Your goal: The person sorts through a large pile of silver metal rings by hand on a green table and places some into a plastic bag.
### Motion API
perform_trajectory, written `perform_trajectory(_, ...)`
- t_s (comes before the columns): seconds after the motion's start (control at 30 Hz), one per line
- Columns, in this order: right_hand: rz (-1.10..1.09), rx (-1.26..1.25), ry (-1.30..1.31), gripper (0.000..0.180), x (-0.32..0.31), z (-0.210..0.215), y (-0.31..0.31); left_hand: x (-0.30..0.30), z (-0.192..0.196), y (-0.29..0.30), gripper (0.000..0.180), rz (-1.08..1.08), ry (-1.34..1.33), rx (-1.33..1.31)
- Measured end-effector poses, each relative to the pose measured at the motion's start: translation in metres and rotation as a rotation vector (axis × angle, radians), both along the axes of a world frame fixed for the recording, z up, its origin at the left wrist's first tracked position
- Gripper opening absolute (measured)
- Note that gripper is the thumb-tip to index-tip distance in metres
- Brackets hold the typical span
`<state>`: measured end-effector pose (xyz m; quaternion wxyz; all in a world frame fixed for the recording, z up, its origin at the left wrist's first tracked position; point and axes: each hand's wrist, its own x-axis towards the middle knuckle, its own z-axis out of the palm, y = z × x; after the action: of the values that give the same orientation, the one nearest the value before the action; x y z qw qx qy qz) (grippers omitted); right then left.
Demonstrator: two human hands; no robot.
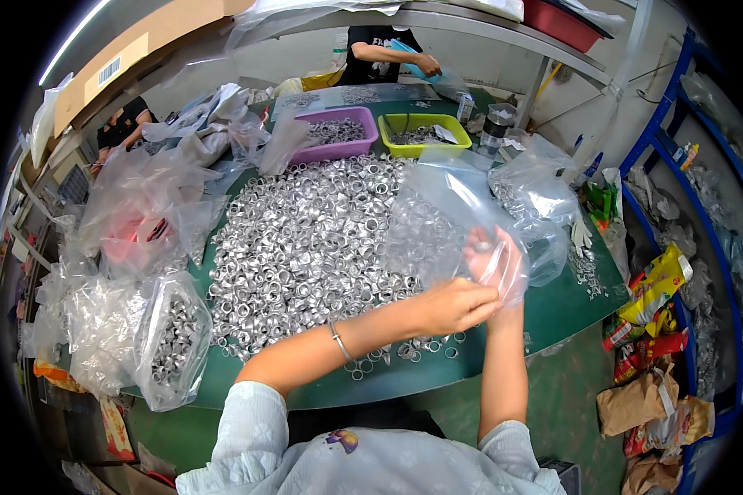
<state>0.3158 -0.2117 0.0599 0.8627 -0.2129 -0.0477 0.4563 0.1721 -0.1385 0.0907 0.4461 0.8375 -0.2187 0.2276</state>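
Two hands work a clear plastic bag over a heap of silver metal rings.

The left hand [454,305], centre right of the frame, has its fingers curled narrow, pinching the lower edge of the clear plastic bag [437,219]. The right hand [494,262], just above it, sits inside or behind the film with fingers loosely bent; a small ring seems pinched at its fingertips, though the plastic blurs this. The bag hangs over the ring pile [305,239] on the green table [553,309]. A filled bag [172,338] lies at lower left. Another person's hand [428,64] shows at top centre.
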Motion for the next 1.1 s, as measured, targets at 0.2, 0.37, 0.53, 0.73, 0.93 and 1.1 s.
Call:
perform_trajectory(0.2, -0.027, -1.073, -1.474, 0.047, -0.039, 0.020, 0.008, 0.006, 0.005, 0.032, 0.010, 0.366, -0.249, -0.184)
perform_trajectory(0.37, -0.850, -0.504, -2.155, 0.063, -0.083, 0.031, -0.048, 0.004, 0.042, 0.055, 0.017, 0.485, -0.051, -0.427)
perform_trajectory(0.53, -1.178, -1.213, -1.678, 0.067, -0.056, 0.002, -0.043, -0.016, 0.033, 0.015, 0.031, 0.182, 0.143, -0.870)
perform_trajectory(0.73, -0.341, -0.252, -0.278, 0.020, -0.037, 0.025, -0.068, -0.041, 0.037, 0.032, 0.025, 0.452, 0.375, -0.066)
perform_trajectory(0.93, 0.197, 0.127, -0.045, 0.020, -0.034, -0.002, -0.065, -0.024, -0.002, 0.071, 0.019, 0.266, 0.384, -1.327)
perform_trajectory(1.1, 0.178, -0.235, -0.476, 0.013, -0.025, 0.021, -0.083, -0.017, -0.017, 0.073, 0.019, -0.199, 0.580, -1.608)
